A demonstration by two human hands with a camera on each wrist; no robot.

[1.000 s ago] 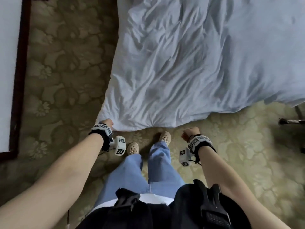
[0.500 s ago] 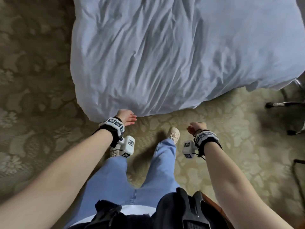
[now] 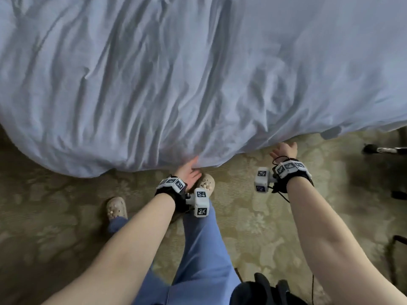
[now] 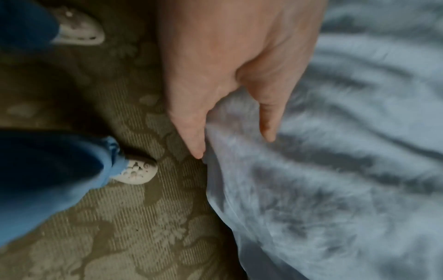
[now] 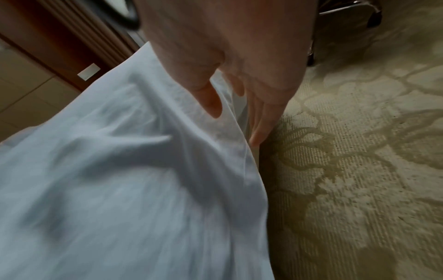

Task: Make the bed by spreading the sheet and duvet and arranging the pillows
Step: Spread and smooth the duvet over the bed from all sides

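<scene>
along the duvet (image 3: pixel 198 73) hem, both hands, left hand (image 3: pixel 188 171) and right hand (image 3: pixel 284 150), lie slack-fingered, gripping nothing.

Dim, soft (wrist views blurred).

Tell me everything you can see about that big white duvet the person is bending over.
The duvet is a pale white, soft-looking cloth cover, heavily creased with long folds. It lies spread over the bed, and its near edge hangs down toward the patterned carpet. The left hand touches that edge with straight fingers, its thumb on the cloth. The right hand reaches the edge further along, fingers extended, not gripping.
</scene>
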